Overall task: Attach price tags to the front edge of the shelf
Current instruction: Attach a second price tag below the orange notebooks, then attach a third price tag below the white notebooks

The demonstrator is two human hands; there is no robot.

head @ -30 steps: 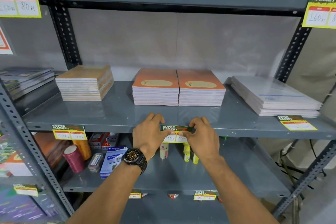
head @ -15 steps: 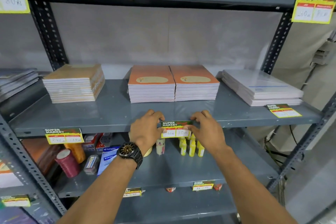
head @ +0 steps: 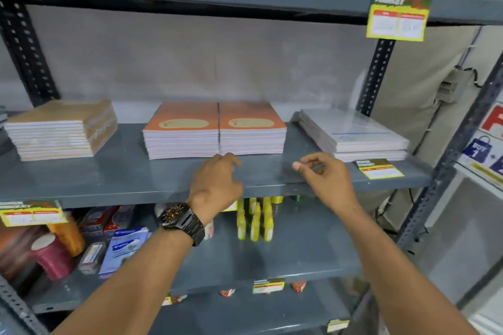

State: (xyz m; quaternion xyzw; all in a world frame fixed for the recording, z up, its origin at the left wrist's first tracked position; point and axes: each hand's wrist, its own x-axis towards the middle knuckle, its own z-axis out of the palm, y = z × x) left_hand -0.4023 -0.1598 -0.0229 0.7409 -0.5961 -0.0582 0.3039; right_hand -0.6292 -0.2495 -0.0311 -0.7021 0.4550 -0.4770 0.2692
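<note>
Over the front edge of the grey middle shelf [head: 122, 193], my left hand [head: 217, 182] hangs with its fingers loose, covering the price tag; only a yellow sliver of that tag [head: 232, 206] shows below the hand. To the right, my right hand [head: 324, 179] hovers above the shelf, fingers apart, holding nothing. A loose price tag [head: 378, 168] lies flat on the shelf further right. Another tag [head: 30, 212] hangs on the front edge at far left.
Orange notebook stacks [head: 215, 130] sit just behind my hands, a brown stack [head: 62, 128] to the left and white pads [head: 353, 133] to the right. Yellow bottles [head: 254, 220], thread spools and boxes fill the shelf below. A tag [head: 398, 16] hangs from the upper shelf.
Both hands have let go of the tag on the shelf edge. The right hand has moved right and up, the left hand has lifted slightly. The view has swung right.
</note>
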